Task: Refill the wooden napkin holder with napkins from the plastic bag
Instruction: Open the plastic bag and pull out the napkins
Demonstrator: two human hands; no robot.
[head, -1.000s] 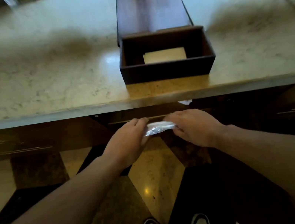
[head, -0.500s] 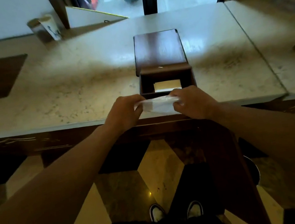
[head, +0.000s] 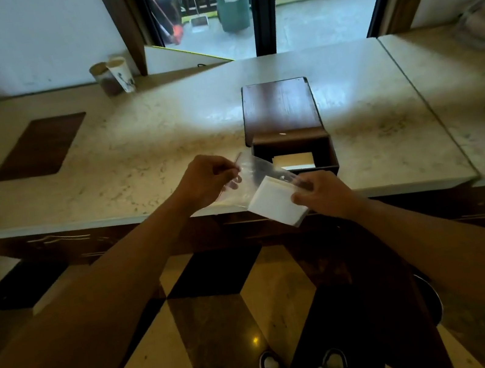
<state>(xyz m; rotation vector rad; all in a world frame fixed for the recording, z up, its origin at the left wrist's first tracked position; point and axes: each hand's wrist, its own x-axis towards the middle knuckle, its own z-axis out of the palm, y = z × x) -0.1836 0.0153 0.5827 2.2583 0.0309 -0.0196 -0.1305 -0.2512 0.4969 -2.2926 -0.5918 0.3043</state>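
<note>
A clear plastic bag (head: pixel 253 173) with a white stack of napkins (head: pixel 273 202) inside hangs over the counter's front edge. My left hand (head: pixel 207 180) pinches the bag's upper left corner. My right hand (head: pixel 321 194) grips the bag at the stack's right side. Just behind the bag stands the dark wooden napkin holder (head: pixel 323 146), open at the top, with a low pale napkin stack (head: pixel 293 160) at its bottom. Its lid (head: pixel 280 108) lies flat behind it.
The marble counter (head: pixel 164 145) holds two paper cups (head: pixel 115 76) at the back left, a dark inset panel (head: pixel 39 147) to the left and a wrapped bundle (head: pixel 484 24) at the far right. A glass door stands behind. Checkered floor and my shoes lie below.
Both hands rose from below the counter edge up to the holder. The bag, bunched between them before, is now stretched out and tilted, showing the napkin stack.
</note>
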